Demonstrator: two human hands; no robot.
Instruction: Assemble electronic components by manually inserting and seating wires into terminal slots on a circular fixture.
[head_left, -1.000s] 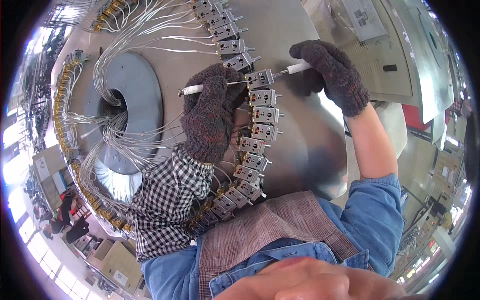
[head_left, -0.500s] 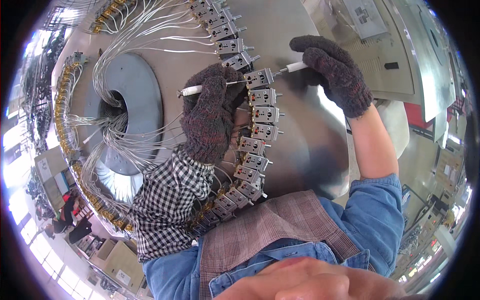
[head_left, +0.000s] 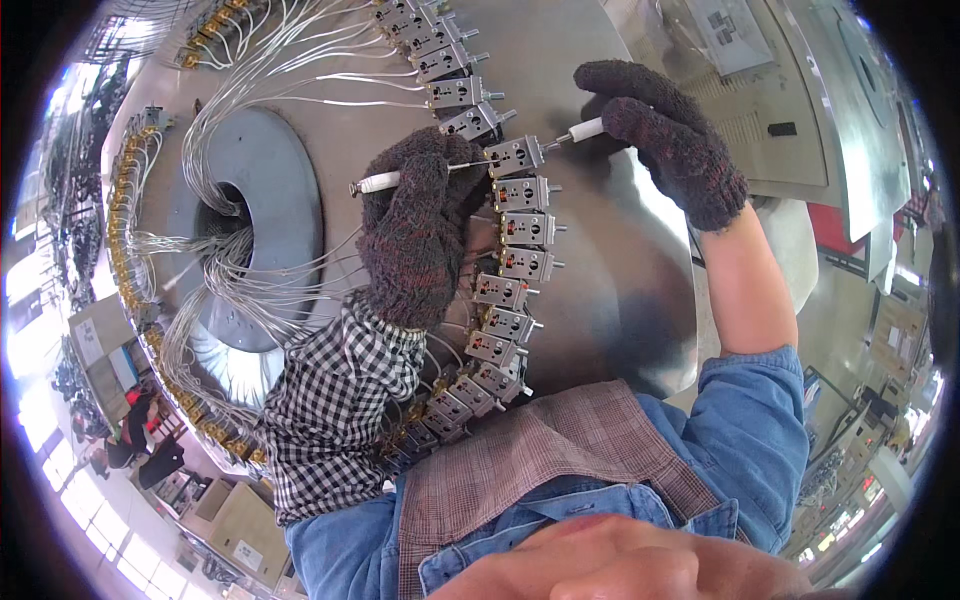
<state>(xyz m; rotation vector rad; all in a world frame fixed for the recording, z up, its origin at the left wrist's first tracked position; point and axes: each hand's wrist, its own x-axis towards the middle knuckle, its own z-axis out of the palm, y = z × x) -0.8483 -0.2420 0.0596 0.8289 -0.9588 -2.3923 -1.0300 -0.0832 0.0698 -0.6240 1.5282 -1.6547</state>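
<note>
My left hand (head_left: 415,235), in a dark knitted glove, is closed around a white-handled screwdriver (head_left: 378,183). Its thin shaft points right, toward the near end of a small metal box-shaped control (head_left: 515,156) in the curved row. From the other side, my gloved right hand (head_left: 680,140) pinches a second white-handled screwdriver (head_left: 586,130). That tool's tip meets the threaded stem on the control's right end, as far as I can see. The left fingertips are partly hidden behind the glove.
More metal controls (head_left: 528,229) line the round metal table (head_left: 600,300). White wires (head_left: 280,110) run from them to a grey ring-shaped hub (head_left: 290,170) with a dark central opening. Brass-coloured parts (head_left: 125,220) edge the far left. A beige cabinet (head_left: 760,150) stands at the right.
Both hands keep their hold on the tools at the same control. The right hand and its screwdriver have shifted very slightly left; little else differs.
</note>
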